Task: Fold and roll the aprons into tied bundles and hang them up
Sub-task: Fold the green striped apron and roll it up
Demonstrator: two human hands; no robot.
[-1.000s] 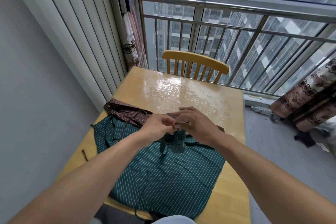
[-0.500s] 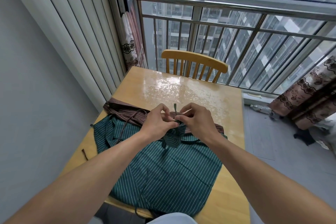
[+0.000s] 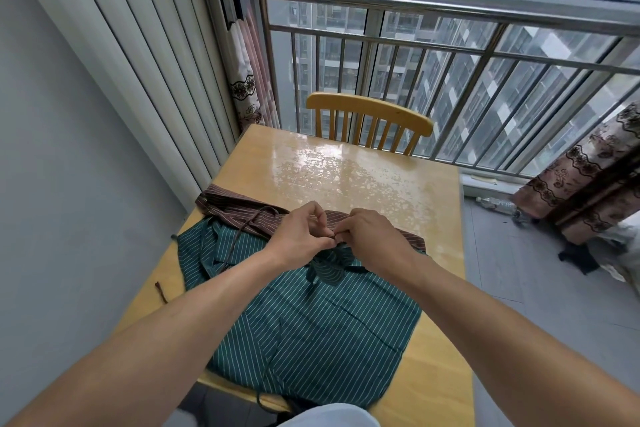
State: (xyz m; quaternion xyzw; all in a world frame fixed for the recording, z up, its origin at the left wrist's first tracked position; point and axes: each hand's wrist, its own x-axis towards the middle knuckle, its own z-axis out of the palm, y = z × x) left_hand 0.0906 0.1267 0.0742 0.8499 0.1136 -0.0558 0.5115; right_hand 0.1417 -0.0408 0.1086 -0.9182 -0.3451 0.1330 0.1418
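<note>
A small rolled green striped apron bundle (image 3: pixel 329 265) hangs just under my two hands, above a flat green striped apron (image 3: pixel 311 333) spread on the wooden table (image 3: pixel 363 177). My left hand (image 3: pixel 304 229) and my right hand (image 3: pixel 370 236) meet fingertip to fingertip and pinch the bundle's thin strings at its top. A brown striped apron (image 3: pixel 242 208) lies folded behind the green one, partly hidden by my hands. Its brown strap (image 3: pixel 239 236) trails over the green cloth.
A wooden chair (image 3: pixel 370 114) stands at the table's far side before the metal window railing (image 3: pixel 450 42). A grey wall is close on the left. Patterned curtains (image 3: pixel 588 170), a plastic bottle (image 3: pixel 498 206) and dark cloth (image 3: pixel 578 258) are on the floor at right.
My hands rose slightly with the bundle, then closed together. The string end that stuck up between my fingers half a second ago is now hidden in the pinch.
</note>
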